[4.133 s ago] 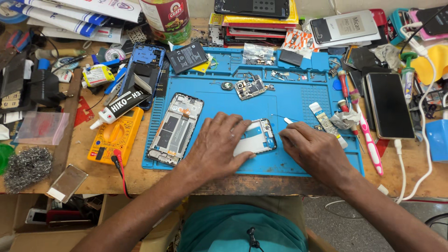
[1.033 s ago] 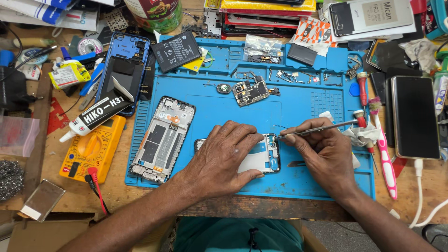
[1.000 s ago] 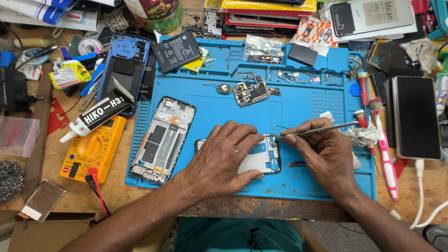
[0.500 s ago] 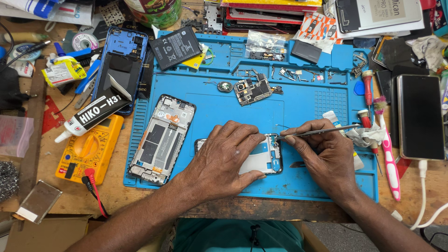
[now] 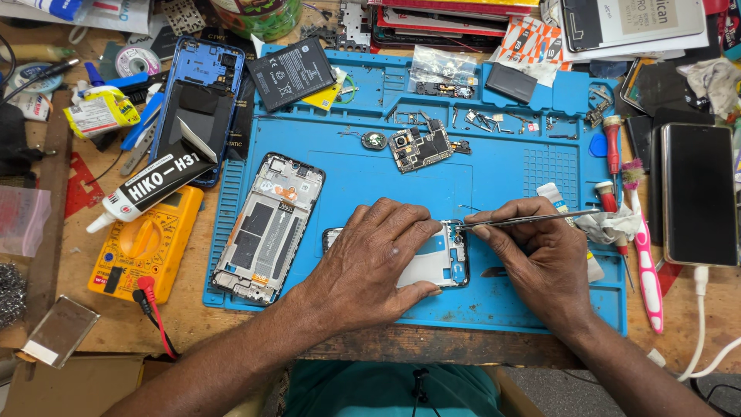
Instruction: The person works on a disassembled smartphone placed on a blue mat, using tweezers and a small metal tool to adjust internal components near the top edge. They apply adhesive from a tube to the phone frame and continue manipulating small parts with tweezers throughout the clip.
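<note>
Since four seconds ago your right hand (image 5: 540, 255) has picked up the tweezers (image 5: 532, 221); back then it lay bare on the mat with nothing in it. In the last second almost nothing has shifted. Your left hand (image 5: 370, 266) lies flat and spread over the small opened phone (image 5: 444, 259), pressing it down at the front edge of the blue mat (image 5: 502, 166), near the middle of the desk's front edge. Your right hand pinches the tweezers, and their tips meet the phone's top right corner, just beside your left fingertips.

By the look of it the work is well into disassembly. The back is off this phone, a circuit board (image 5: 421, 147) lies free in the middle of the mat, and loose screws and small parts (image 5: 494, 122) sit along the mat's back edge. The tweezer job at the corner looks unfinished, and whatever lies under your left palm is hidden.

A second phone frame (image 5: 268, 228) lies at the mat's left edge, well apart from your hands. A battery (image 5: 301, 73) rests at the mat's back left corner. The yellow multimeter (image 5: 147, 243) sits off the mat to the left, and a dark phone (image 5: 698, 193) lies on charge at the desk's right edge. A pink toothbrush (image 5: 641, 247) and a red screwdriver (image 5: 612, 150) lie close behind your right hand, where your wrist could knock them.
</note>
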